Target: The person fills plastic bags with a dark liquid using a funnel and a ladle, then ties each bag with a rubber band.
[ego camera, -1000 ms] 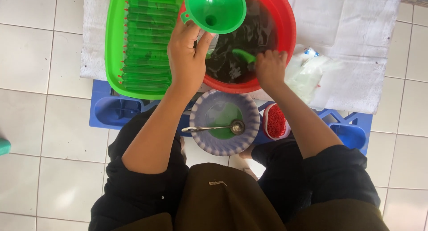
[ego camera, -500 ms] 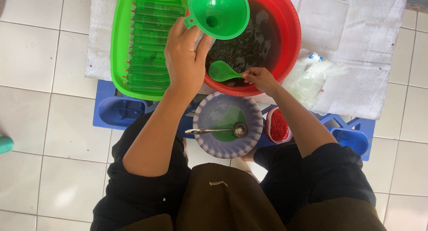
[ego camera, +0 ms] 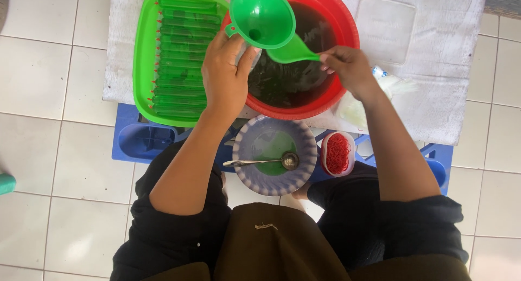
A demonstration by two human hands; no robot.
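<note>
Over the red basin (ego camera: 336,91), fingertips of the right hand (ego camera: 347,69) pinched shut on the thin handle of a green scoop (ego camera: 293,51), smooth glossy plastic, leaf-shaped bowl tipped toward the funnel's rim. Left hand (ego camera: 225,77) curled closed beneath the green funnel (ego camera: 262,16), thumb and fingers wrapped around something under its spout, hidden from view; wide round cone facing up, small side tab at its left edge. Basin round, shiny red plastic, filled with dark liquid flecked with bits.

Compared with 0.5 s ago: scoop lifted out of the dark liquid and raised up to the funnel's edge, right hand moved up and away from the basin's near rim. Left hand and funnel holding the same spot.

Left forearm angled up from the lap, wrist straight, back of the hand toward the camera. Right forearm reaching in from the right, wrist bent inward, knuckles up, dark sleeves pushed to the elbows.

Just left of the basin, touching it, a green rectangular tray (ego camera: 142,58) packed with long slim green tubes laid in rows. Below the basin, a round blue-rimmed bowl (ego camera: 309,151) with green liquid and a metal spoon (ego camera: 260,162) resting in it. Beside that, a small tub of red rubber bands (ego camera: 337,153). Underneath everything, a white cloth (ego camera: 434,58) on pale floor tiles, blue plastic stool (ego camera: 141,142) at the near edge.
</note>
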